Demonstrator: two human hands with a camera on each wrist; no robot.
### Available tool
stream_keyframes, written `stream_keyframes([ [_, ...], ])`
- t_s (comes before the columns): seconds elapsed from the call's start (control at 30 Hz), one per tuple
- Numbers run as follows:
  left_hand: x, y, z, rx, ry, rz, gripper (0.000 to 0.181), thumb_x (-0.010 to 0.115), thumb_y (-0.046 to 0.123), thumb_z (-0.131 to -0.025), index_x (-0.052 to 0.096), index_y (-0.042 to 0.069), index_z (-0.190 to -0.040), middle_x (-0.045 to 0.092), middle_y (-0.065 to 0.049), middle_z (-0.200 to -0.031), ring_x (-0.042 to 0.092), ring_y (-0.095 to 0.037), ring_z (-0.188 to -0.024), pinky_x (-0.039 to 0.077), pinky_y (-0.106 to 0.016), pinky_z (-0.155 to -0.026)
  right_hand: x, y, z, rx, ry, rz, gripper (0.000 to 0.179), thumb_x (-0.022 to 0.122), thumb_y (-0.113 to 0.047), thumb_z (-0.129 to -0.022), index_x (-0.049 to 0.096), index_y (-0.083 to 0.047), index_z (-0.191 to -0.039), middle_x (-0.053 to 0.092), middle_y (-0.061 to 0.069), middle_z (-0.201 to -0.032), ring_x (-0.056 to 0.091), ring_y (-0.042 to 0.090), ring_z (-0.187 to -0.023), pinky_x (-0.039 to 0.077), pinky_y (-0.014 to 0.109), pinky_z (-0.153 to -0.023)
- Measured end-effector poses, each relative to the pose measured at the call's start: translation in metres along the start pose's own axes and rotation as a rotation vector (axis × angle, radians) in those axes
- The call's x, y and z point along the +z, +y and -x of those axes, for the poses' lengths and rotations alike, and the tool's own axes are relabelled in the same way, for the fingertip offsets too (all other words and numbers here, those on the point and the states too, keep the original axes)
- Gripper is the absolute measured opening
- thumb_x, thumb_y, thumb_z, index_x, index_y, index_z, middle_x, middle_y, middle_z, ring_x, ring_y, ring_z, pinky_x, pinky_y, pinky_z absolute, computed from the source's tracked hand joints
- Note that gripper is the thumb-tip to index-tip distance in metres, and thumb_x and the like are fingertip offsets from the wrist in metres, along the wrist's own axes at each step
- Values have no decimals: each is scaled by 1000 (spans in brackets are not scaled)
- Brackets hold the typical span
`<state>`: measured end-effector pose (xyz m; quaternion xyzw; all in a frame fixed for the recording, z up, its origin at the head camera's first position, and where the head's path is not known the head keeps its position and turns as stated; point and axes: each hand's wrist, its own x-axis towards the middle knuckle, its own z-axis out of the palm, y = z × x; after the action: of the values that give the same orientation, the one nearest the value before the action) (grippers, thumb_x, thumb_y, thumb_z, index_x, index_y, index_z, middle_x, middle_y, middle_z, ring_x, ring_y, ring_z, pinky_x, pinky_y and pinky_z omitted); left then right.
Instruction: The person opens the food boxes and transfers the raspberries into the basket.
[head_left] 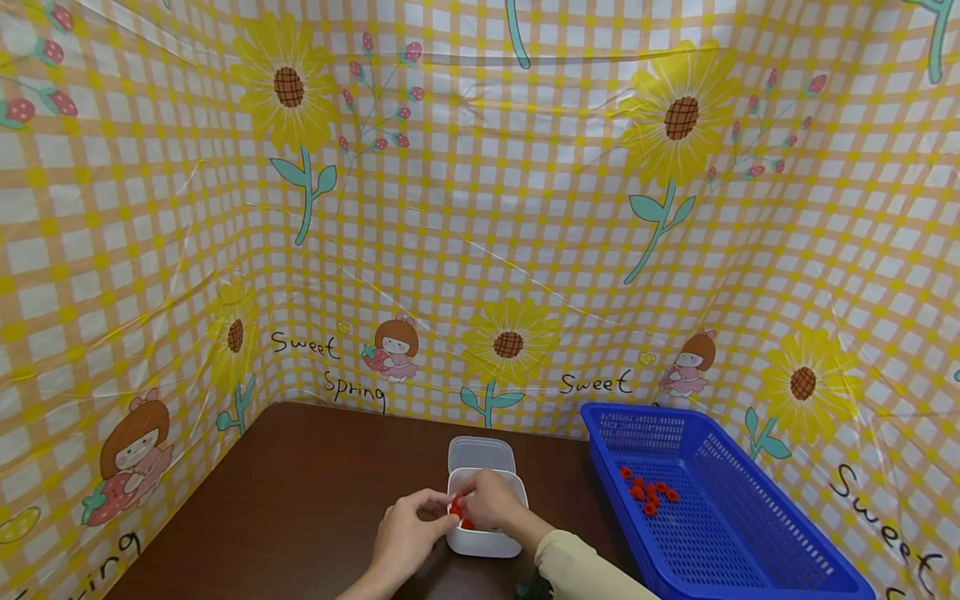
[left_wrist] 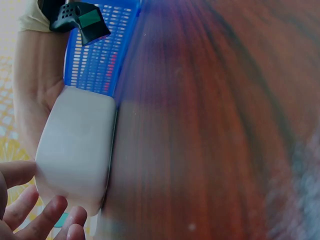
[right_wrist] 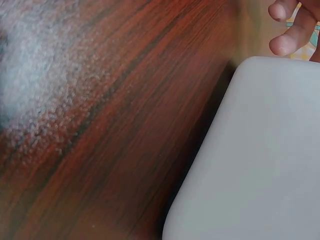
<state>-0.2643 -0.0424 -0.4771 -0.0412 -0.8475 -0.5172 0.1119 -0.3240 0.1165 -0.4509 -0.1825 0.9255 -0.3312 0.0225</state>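
A white lidded container stands on the table, its clear lid folded back behind it. Small red pieces lie inside along its left side. My right hand reaches over the rim, its curled fingertips at a red piece near the left wall; the fingertips are partly hidden. At the container's left rim is my left hand, thumb and forefinger close to that same piece. The left wrist view shows the left fingers spread loosely beside the container. In the right wrist view, the container's wall hides the right fingertips.
A blue plastic basket stands to the right, with several small red ring-shaped pieces at its left side. Dark brown tabletop extends to the left. A yellow checked cloth hangs behind and on both sides.
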Motion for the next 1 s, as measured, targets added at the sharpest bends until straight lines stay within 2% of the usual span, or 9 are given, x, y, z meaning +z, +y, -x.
stream_keyframes([
  [0.1, 0, 0, 0, -7, -3, -1, 21, 82, 34, -82, 77, 23, -100, 70, 14, -83, 57, -5, -70, 41, -29, -61, 1, 1, -1, -4, -1, -3, 8, 68, -2, -86, 75, -1, -83, 67, 4, -75, 51, 12, -63, 42, 23, -52],
  [0.33, -1, 0, 1, -5, -10, 3, 23, 82, 34, -81, 77, 22, -100, 70, 13, -84, 57, -5, -70, 41, -29, -59, 3, 3, 0, 4, 24, -25, 14, 68, -2, -86, 74, 3, -75, 63, 1, -61, 47, 9, -52, 38, 21, -46],
  [0.5, -1, 1, 2, 2, -8, 10, 24, 82, 33, -81, 77, 22, -101, 70, 12, -84, 57, -5, -70, 41, -28, -59, 0, 2, 0, 59, 23, -39, 14, 69, -4, -88, 75, 4, -78, 64, 3, -64, 50, 12, -55, 41, 23, -49],
  [0.63, -2, 3, 3, 0, -12, 12, 24, 82, 34, -80, 77, 22, -100, 70, 12, -84, 56, -5, -70, 41, -28, -59, -5, 2, -1, 64, 36, -24, 13, 70, -6, -87, 76, 3, -80, 66, 6, -67, 48, 11, -53, 39, 23, -46],
  [0.7, -1, 3, 3, 3, -8, 2, 24, 82, 35, -80, 76, 23, -100, 70, 13, -84, 56, -6, -70, 41, -28, -59, -8, 2, -1, 66, 28, -38, 13, 70, -6, -88, 76, 4, -82, 63, 4, -63, 44, 9, -49, 36, 21, -43],
  [0.9, -1, 2, 3, 4, -1, -5, 23, 82, 33, -80, 77, 23, -100, 70, 13, -83, 56, -5, -69, 41, -28, -59, -23, -3, 1, 93, -1, -103, 15, 68, -9, -92, 77, 2, -87, 37, -7, -50, 30, 7, -42, 28, 19, -40],
  [0.97, -1, 1, 3, 2, -7, 6, 23, 81, 32, -81, 77, 22, -101, 70, 13, -83, 56, -5, -67, 41, -28, -59, -29, -4, 2, 98, -1, -114, 15, 68, -10, -93, 77, 2, -88, 36, -7, -51, 29, 6, -42, 28, 20, -40],
  [1.0, -1, 0, 2, 0, -8, 5, 23, 81, 32, -81, 77, 22, -101, 70, 13, -84, 56, -4, -66, 42, -27, -59, -31, -5, 2, 95, 1, -120, 15, 68, -10, -93, 77, 2, -90, 40, -6, -52, 29, 6, -42, 28, 19, -40],
])
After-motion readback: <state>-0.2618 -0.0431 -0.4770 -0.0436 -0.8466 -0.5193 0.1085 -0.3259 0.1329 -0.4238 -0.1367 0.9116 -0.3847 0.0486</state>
